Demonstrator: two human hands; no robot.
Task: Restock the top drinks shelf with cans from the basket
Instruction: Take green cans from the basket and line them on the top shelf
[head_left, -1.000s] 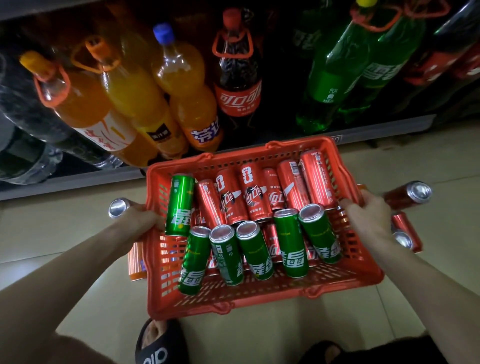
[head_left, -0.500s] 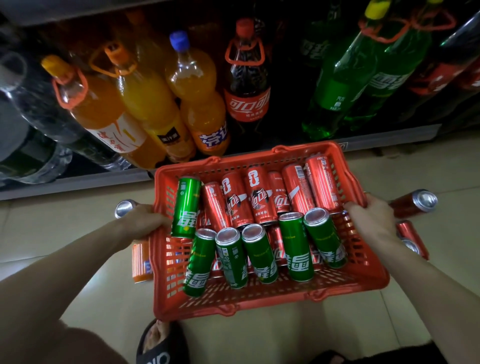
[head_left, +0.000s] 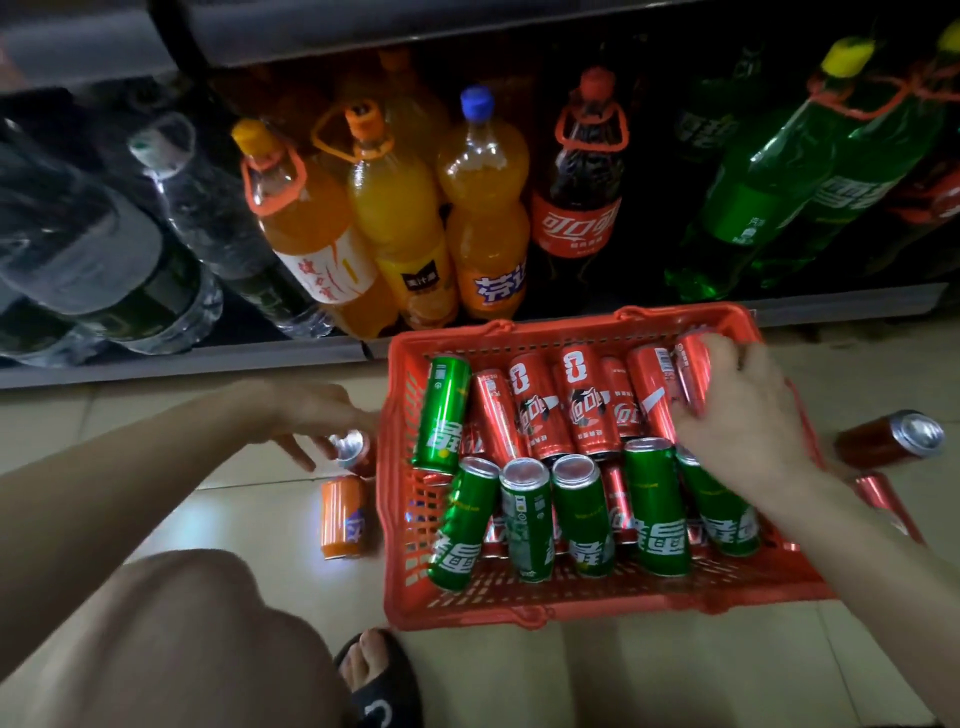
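Change: both hands have let go of the basket's sides.
Right hand: reaches into the far right corner, fingers curled round a red can.
Left hand: off the rim, fingers loosely spread above a can on the floor.
Basket: red, on the floor, before the bottom bottle shelf.
Contents: green cans near, red ones far.
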